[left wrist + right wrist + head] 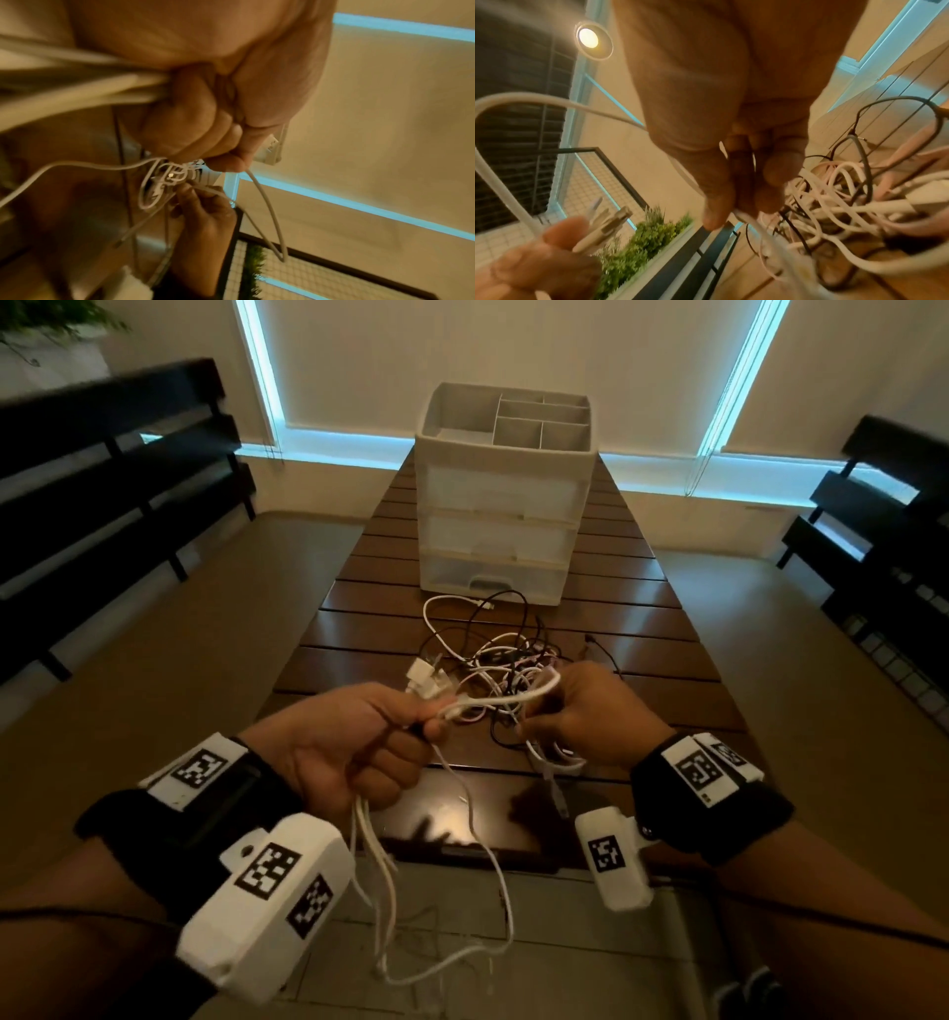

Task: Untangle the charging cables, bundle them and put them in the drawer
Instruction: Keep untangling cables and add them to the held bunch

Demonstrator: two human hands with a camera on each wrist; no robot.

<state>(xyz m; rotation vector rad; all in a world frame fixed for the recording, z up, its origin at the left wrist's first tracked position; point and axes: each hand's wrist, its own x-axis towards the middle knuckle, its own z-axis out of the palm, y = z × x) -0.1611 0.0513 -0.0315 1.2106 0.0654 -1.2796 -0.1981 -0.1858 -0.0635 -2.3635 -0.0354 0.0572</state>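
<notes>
My left hand (405, 737) grips a bunch of white cables (369, 855) in a fist. Their plugs (422, 679) stick out above the thumb, and the loose ends hang below the table edge. A white cable loop (518, 697) runs across to my right hand (536, 711), which pinches it between thumb and fingers. Behind both hands a tangle of white, black and pink cables (506, 654) lies on the table. In the right wrist view the right hand (721, 215) pinches the white cable (759, 227) just beside the tangle (847, 194). The white drawer unit (500, 505) stands further back with its three drawers shut.
The brown slatted table (657, 618) runs away from me toward the windows. Black benches (102, 469) flank it on both sides. The unit's top is an open tray with dividers (518, 421). A green plant (639, 239) shows in the right wrist view.
</notes>
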